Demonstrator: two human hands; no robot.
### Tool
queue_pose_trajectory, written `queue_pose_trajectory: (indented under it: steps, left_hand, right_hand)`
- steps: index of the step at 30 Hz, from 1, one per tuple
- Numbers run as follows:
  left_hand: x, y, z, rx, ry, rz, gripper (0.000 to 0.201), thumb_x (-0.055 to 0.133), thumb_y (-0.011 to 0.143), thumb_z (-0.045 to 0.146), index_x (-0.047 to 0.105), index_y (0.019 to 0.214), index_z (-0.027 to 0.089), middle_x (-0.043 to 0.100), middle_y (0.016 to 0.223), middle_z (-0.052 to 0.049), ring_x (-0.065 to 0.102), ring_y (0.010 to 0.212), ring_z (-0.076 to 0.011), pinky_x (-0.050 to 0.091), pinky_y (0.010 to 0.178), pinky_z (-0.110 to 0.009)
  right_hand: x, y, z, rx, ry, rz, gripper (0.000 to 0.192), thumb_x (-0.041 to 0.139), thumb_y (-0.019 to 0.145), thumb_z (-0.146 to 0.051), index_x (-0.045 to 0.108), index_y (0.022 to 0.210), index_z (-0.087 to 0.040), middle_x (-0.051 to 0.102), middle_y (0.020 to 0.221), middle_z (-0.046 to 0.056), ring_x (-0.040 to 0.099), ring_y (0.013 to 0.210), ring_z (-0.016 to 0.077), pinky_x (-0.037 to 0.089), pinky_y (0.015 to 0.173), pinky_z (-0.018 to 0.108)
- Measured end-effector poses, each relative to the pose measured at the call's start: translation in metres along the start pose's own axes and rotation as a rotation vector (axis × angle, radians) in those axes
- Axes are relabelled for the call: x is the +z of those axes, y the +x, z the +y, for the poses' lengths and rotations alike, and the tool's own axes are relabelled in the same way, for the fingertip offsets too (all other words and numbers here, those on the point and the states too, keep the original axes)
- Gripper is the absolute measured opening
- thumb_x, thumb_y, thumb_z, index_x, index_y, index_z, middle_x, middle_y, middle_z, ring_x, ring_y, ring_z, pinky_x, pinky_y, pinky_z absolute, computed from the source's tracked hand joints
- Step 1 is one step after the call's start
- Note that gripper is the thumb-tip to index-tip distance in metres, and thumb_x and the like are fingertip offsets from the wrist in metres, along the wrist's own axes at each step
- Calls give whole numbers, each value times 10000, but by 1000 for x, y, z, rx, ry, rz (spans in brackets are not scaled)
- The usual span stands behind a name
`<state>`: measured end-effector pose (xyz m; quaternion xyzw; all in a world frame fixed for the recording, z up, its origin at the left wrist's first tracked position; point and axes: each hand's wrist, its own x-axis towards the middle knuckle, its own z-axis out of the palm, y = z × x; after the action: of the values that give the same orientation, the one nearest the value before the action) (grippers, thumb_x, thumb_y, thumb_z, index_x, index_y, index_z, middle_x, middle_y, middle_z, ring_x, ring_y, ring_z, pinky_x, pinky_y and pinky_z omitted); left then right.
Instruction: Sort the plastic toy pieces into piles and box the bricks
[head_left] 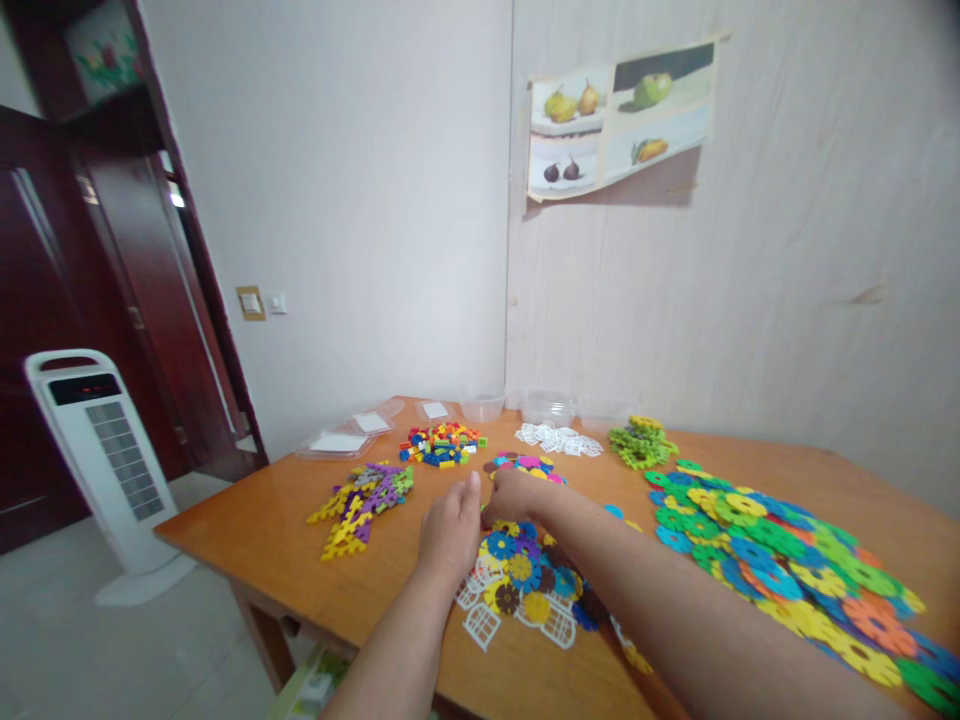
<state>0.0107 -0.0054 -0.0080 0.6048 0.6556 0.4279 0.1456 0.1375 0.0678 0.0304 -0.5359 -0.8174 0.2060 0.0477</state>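
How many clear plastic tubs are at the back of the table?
3, in a row: left tub behind and right of the toy bricks, middle tub behind the white pieces, right tub behind and left of the green pieces. Nested ones could be hidden.

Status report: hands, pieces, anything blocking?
Left hand, right hand close together, grip unclear. Flower-shaped discs piled with white window-shaped pieces. Right forearm partly blocks view.

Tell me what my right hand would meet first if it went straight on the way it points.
Your right hand would probably meet your left hand first, close beside it, though their exact depth is unclear.
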Motion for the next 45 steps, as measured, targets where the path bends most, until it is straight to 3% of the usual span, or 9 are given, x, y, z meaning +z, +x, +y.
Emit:
queue_pose_trajectory:
  steps: [5,11,20,28,31,35,38,41,45]
  left_hand:
    - [-1,-1,2,-4,-12,6,561,271,981,576,701,920,220,754,952,-101,677,946,-245,456,790,-299]
    - [-1,0,0,-19,-8,8,567,265,982,571,698,928,209,749,965,-111,668,944,-251,446,793,-303]
    - [6,4,-10,30,48,-16,343,432,952,446,626,783,218,700,786,-33,610,750,-179,335,630,-246]
    - [11,7,-20,15,36,-31,249,477,920,359,636,787,223,673,706,-4,589,674,-162,299,584,-247]
    - [11,8,-22,24,22,-32,265,471,922,385,641,796,224,672,703,-5,591,671,-163,305,587,-251]
    - [11,8,-22,22,22,-35,283,480,914,421,640,783,227,671,699,-3,588,668,-165,313,591,-251]
    - [11,8,-22,20,21,-27,290,490,908,440,634,777,224,662,682,-2,586,658,-164,314,585,-246]
    - [11,8,-22,19,23,-17,288,498,902,443,633,779,221,671,697,-7,592,666,-166,319,587,-247]
    - [9,8,-19,9,16,-9,264,504,893,420,636,784,220,692,722,-13,615,695,-177,338,595,-256]
  right_hand:
    - [-2,-9,-6,-19,48,28,552,805,582,-262,662,1104,-158,734,972,97,689,835,238,456,581,242]
    - [2,-10,-3,-20,173,77,172,738,663,-183,643,806,-173,707,821,26,637,718,148,401,522,185]
    - [7,-24,3,-16,302,264,101,683,754,-202,601,708,-166,688,757,9,596,680,111,371,540,176]
    - [10,-25,21,23,308,393,38,607,784,-182,642,790,-168,677,726,0,594,669,116,358,543,181]
    - [-5,-38,40,76,272,465,68,586,792,-187,648,817,-172,687,767,11,596,709,129,351,565,192]
    - [-39,-70,85,194,189,568,110,552,823,-217,650,855,-179,696,843,51,611,791,175,346,613,230]
    - [-59,-95,126,412,17,648,159,501,857,-270,644,887,-207,708,886,72,637,846,225,330,603,264]
    - [-67,-112,162,581,-54,585,186,473,862,-264,647,915,-222,717,952,91,664,897,256,345,595,279]
    - [-66,-124,189,674,-118,458,160,498,840,-232,651,884,-216,726,980,112,684,922,282,408,643,303]
